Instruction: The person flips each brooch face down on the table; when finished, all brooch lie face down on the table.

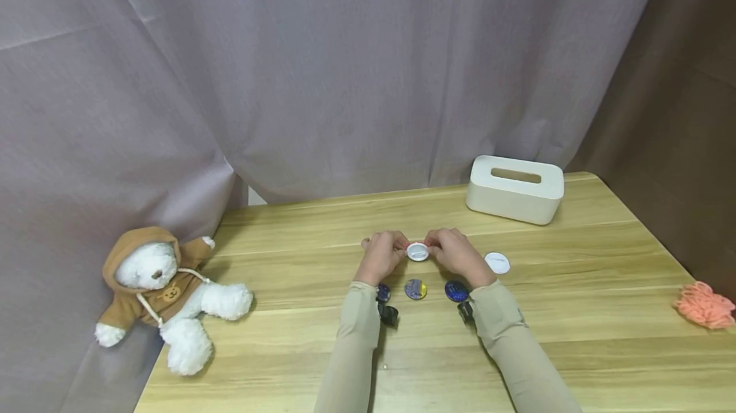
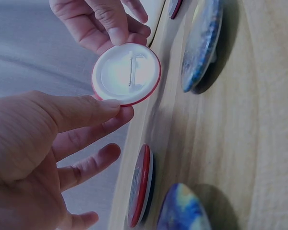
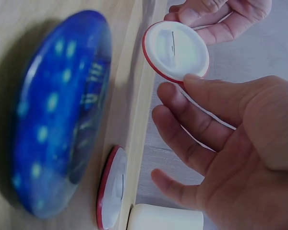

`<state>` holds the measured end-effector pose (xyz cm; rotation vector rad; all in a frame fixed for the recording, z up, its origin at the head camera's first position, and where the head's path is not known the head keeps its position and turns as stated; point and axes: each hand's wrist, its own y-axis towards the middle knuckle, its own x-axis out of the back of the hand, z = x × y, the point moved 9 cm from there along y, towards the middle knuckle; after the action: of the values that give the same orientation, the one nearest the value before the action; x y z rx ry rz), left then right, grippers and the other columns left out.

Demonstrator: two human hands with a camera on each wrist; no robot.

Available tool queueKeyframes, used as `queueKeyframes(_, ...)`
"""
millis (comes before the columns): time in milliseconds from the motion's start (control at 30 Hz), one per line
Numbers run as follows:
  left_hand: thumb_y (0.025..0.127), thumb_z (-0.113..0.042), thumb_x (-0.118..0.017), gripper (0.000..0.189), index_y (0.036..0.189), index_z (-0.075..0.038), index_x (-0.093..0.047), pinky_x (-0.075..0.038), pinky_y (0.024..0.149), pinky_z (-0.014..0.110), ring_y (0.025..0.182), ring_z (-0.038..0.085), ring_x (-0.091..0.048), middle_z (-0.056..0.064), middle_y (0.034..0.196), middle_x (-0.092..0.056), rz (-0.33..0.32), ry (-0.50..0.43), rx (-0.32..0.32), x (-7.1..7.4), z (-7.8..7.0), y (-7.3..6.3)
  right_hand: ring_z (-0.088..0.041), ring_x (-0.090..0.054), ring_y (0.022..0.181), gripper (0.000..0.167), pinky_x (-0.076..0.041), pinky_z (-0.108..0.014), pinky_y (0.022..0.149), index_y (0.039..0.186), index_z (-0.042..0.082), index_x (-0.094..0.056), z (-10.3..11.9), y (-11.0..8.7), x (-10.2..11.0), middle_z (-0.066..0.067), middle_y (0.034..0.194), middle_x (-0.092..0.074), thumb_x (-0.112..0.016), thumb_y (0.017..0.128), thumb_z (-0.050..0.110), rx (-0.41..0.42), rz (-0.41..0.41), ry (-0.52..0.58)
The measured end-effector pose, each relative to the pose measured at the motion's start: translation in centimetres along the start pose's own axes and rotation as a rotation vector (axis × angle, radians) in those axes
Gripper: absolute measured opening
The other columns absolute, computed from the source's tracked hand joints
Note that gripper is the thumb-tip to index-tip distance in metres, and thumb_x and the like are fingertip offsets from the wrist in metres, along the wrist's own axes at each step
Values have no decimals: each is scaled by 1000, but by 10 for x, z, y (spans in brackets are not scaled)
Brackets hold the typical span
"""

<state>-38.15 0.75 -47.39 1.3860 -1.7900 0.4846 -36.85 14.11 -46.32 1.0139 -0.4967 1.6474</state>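
Observation:
Between both hands is a round pin badge (image 1: 417, 251), its white back with the metal pin facing me and a red rim at its edge. My left hand (image 1: 382, 255) pinches one side of it between thumb and forefinger. On the opposite side, the thumb and fingertips of my right hand (image 1: 456, 253) pinch its edge. Nearer to me lie a blue-and-yellow badge (image 1: 416, 289), a dark blue badge (image 1: 457, 291) by the right wrist and another blue badge (image 1: 383, 293) partly behind the left wrist. Right of my right hand a badge (image 1: 497, 263) lies white back up.
A white tissue box (image 1: 515, 190) stands at the back right of the wooden table (image 1: 437, 362). On the left sits a white teddy bear (image 1: 167, 291) in a brown hoodie. Coral yarn (image 1: 705, 305) lies at the right edge. In the left wrist view, a red-rimmed badge (image 2: 141, 187) lies below the left hand.

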Motion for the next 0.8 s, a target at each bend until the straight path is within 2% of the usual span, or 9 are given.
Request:
queueKeyframes(100, 87, -8, -78, 9, 92, -14, -74, -30, 97, 53, 86, 12, -67, -4, 88, -75, -1, 10, 18, 0, 1, 0, -22, -61, 76, 4, -50, -46, 76, 88, 2, -73, 0, 0, -1, -4, 81, -69, -69, 88, 1, 1, 8, -3)
queueKeyframes(300, 87, -8, -77, 9, 92, -14, -73, -30, 95, 55, 88, 14, -68, -3, 88, -75, 10, 26, 6, -4, -1, 0, -20, -60, 73, 9, -50, -43, 73, 89, 3, -72, -2, 1, -2, -2, 77, -67, -68, 85, -4, -10, 14, -2)
queueKeyframes(567, 87, -6, -76, 9, 91, -14, -73, -29, 99, 59, 90, 17, -68, -3, 85, -76, 23, 42, 14, -8, -2, 0, -14, -57, 68, 13, -49, -37, 69, 92, 2, -69, -7, 0, -5, 2, 72, -64, -69, 81, -6, -28, 45, 45)
queueKeyframes(800, 87, -9, -79, 11, 95, -13, -73, -28, 101, 60, 87, 14, -68, -4, 85, -76, 50, 38, 6, -13, -4, 2, -14, -55, 65, 13, -47, -36, 67, 93, 0, -68, -11, 0, -5, 1, 71, -64, -68, 82, -7, -17, 69, 73)
